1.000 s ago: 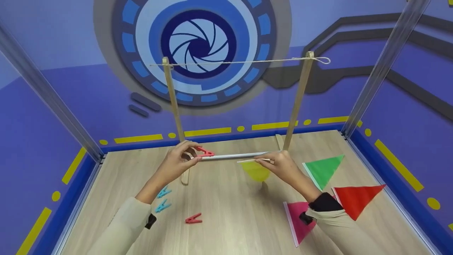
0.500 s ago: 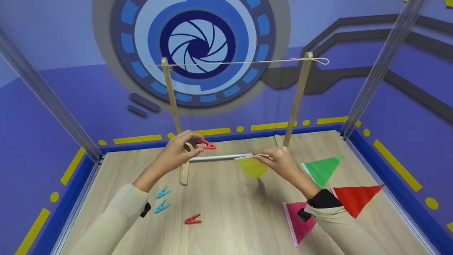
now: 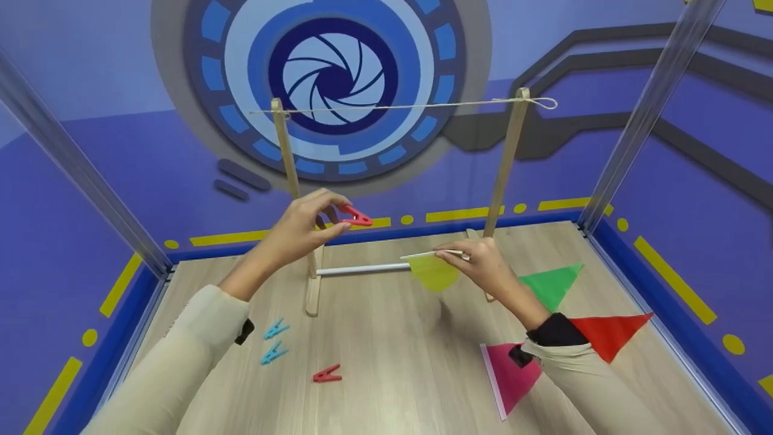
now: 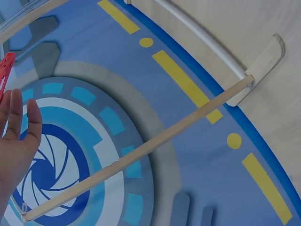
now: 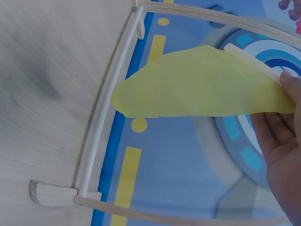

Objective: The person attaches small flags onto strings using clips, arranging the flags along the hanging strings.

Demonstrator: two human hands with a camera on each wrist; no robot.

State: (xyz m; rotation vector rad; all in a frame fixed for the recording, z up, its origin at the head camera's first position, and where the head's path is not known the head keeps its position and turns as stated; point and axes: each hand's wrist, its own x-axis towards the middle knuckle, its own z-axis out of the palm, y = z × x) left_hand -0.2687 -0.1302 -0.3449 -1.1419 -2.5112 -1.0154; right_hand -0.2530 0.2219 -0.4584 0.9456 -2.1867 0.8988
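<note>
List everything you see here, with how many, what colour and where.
Rack: one, wooden, two posts at the back of the floor.
String: one, pale, tied across the post tops.
Rod: one, white, low between the posts.
Yellow flag: one, held above the floor.
Green flag: one, on the floor at right.
Red flag: one, at right, nearer than the green.
Pink flag: one, under the right sleeve.
Blue pegs: two, on the floor at left.
Red pegs: two, one on the floor, one held.
Hands: left hand pinches the red peg; right hand pinches the yellow flag.
</note>
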